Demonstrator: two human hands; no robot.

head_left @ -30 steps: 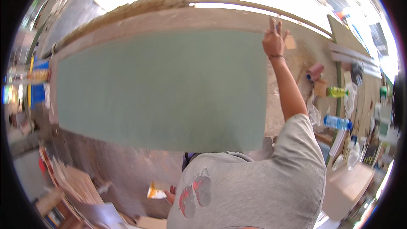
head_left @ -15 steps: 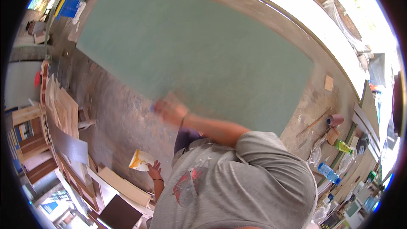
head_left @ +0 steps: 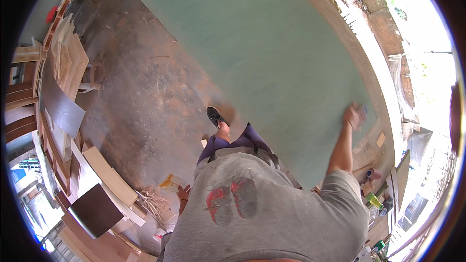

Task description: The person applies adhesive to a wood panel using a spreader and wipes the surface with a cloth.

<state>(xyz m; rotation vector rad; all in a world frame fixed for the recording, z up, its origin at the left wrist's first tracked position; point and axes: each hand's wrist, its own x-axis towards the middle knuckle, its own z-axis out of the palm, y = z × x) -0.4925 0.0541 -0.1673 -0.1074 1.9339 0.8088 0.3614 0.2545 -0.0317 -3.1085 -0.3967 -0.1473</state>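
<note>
My right arm reaches out over the right end of a large flat green board [head_left: 262,48]. My right hand [head_left: 356,115] is down at its surface, blurred, with a small bluish thing at the fingers whose kind I cannot make out. Low at my left side, my left hand [head_left: 183,192] grips the edge of a flat whitish piece smeared with yellow-orange [head_left: 170,183]. My body hides part of the left arm.
Wooden boards and panels [head_left: 73,63] lean at the left, near a dark square panel [head_left: 96,211]. A small wood block [head_left: 380,139], a reddish-brown roll [head_left: 374,174] and a green bottle [head_left: 374,200] lie at the right. My shoe [head_left: 215,116] is on the stained floor.
My right hand has swept from the board's near left edge to its right end. The view has turned, and my left hand still holds the smeared piece, now tilted.
</note>
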